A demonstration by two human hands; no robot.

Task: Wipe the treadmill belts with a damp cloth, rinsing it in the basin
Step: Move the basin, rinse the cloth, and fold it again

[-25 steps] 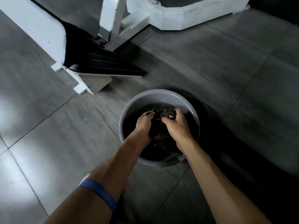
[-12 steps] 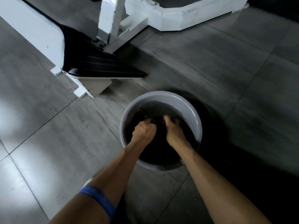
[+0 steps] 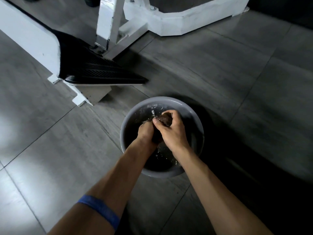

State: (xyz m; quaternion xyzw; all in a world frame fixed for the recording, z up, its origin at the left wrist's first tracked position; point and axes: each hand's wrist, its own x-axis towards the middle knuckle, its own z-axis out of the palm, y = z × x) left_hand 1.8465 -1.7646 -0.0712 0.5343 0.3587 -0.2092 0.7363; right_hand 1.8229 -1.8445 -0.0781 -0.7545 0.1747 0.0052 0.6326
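Left hand and right hand both grip dark cloth, bunched between them above basin.

A floor of large grey tiles, crossed by thin grout lines, is seen lit pale at the left and shadowed at the right. A blue band is worn on a forearm near the bottom edge.

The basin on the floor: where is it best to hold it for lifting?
Probably grip the basin's rim at its left and right sides, one hand each, coming from above. It is round, holds water, and shows no handles, so opposite grips should keep it level.
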